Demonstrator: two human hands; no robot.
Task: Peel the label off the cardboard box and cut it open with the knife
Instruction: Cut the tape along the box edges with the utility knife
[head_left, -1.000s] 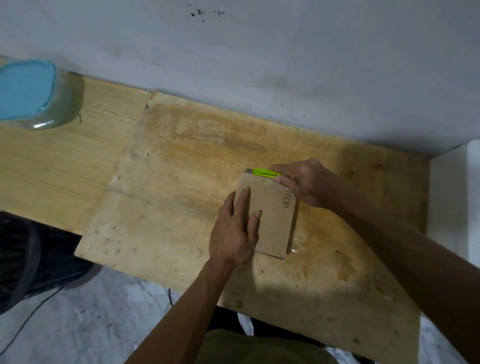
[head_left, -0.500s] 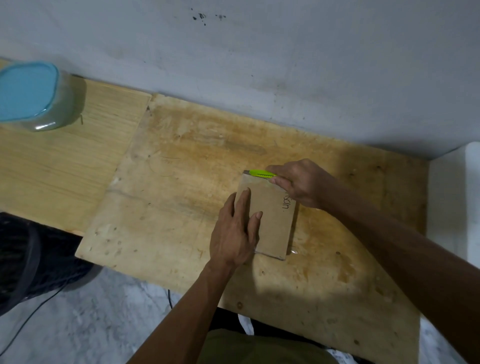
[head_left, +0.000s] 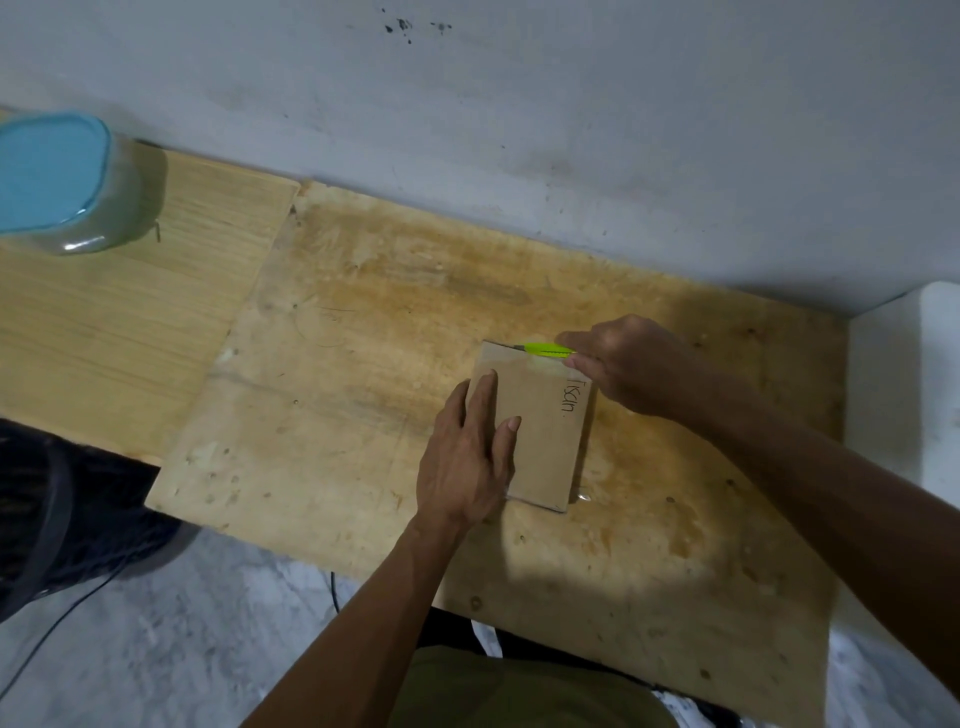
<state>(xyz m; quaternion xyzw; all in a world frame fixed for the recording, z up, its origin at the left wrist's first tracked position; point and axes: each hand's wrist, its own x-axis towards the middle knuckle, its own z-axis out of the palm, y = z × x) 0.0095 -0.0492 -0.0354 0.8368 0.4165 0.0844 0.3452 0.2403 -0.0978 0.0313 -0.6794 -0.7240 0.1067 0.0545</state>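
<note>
A flat brown cardboard box (head_left: 545, 431) with dark lettering along its right side lies on the plywood board (head_left: 363, 364). My left hand (head_left: 467, 457) rests flat on the box's left half, fingers spread, pressing it down. My right hand (head_left: 628, 364) grips a yellow-green utility knife (head_left: 545, 349) whose tip lies along the box's far edge. No label is visible on the box's top face.
A blue-lidded plastic container (head_left: 62, 176) stands at the far left on a lighter wooden surface (head_left: 104, 322). A grey wall runs behind the board. A white block (head_left: 914, 384) borders the right side. Dark objects and a cable lie on the floor at the lower left.
My right hand with the knife has shifted slightly right along the box's far edge. My left hand has stayed pressed on the box.
</note>
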